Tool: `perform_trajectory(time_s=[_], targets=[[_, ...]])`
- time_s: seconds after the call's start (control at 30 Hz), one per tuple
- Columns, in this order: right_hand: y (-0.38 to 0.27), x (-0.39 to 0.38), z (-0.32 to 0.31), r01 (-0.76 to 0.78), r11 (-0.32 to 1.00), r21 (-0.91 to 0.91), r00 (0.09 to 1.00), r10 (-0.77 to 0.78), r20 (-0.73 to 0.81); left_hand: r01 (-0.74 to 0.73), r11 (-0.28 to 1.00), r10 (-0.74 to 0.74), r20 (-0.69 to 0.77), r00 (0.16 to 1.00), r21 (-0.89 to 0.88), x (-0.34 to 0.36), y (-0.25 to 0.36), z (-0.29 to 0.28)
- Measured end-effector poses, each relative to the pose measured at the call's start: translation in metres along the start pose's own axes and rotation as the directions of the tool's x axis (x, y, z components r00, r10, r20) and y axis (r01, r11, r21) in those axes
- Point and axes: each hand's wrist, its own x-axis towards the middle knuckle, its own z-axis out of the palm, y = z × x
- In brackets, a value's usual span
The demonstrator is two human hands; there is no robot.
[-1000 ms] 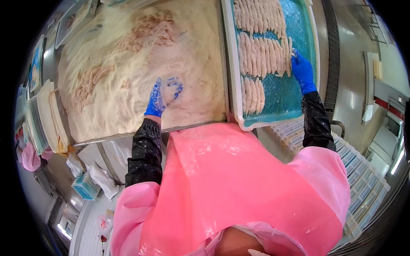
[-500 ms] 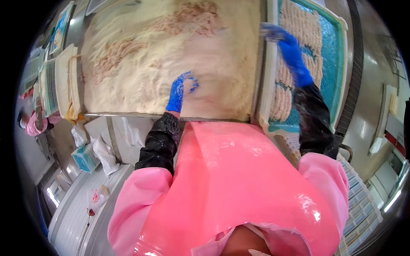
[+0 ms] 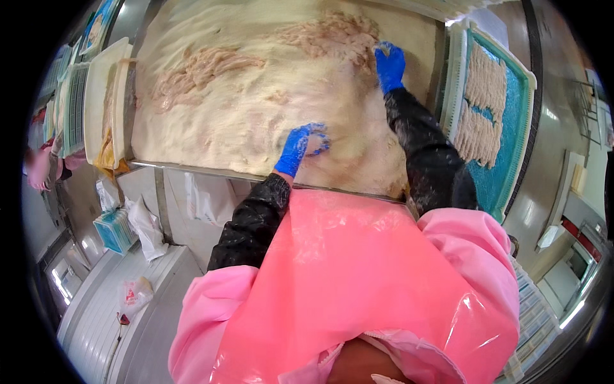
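My left hand point(image 3: 295, 150), in a blue glove, rests low over the bed of pale crumbs point(image 3: 256, 131). Its fingers curl around a crumb-coated piece of meat point(image 3: 314, 142), partly hidden by the glove. Farther off, my right hand point(image 3: 390, 68), also blue-gloved, is at the right edge of a heap of raw pink meat strips point(image 3: 332, 35). Its fingers are bent inward with crumbs on the tips; what they hold, if anything, is hidden. A second heap of raw strips point(image 3: 198, 73) lies on the crumbs to the left.
On the right stands a turquoise tray point(image 3: 511, 153) with rows of coated strips point(image 3: 485, 80). A white container point(image 3: 96, 102) stands at the left edge, near stacked trays point(image 3: 77, 105). Another person in pink point(image 3: 41, 166) is at the far left. The worktop's metal rim point(image 3: 211, 171) runs before my apron.
My right hand has moved left from the turquoise tray to the raw meat heap. My left hand stays low over the crumbs with its fingers curled. The whole view has shifted.
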Motion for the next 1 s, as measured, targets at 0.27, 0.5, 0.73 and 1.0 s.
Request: perform_trajectory(time_s=[0.27,0.5,0.73,1.0], targets=[[-0.027,0.023,-0.015,-0.364,0.920,0.145,0.852,0.266,0.452,0.008,0.638,0.019,0.027,0.999,-0.770,-0.021,0.020,0.005],[-0.120,-0.047,-0.061,-0.682,0.566,0.463,0.712,0.369,0.598,-0.200,0.816,0.340,0.170,0.925,-0.542,-0.001,-0.009,-0.002],[-0.075,-0.162,-0.090,-0.191,0.952,-0.239,0.902,0.267,0.340,-0.126,0.978,0.192,-0.474,0.859,0.168,-0.016,0.077,0.000],[-0.086,-0.167,-0.025,-0.170,0.945,0.279,0.966,0.104,0.238,0.153,-0.005,0.600,-0.119,0.791,0.988,0.077,0.062,0.046]])
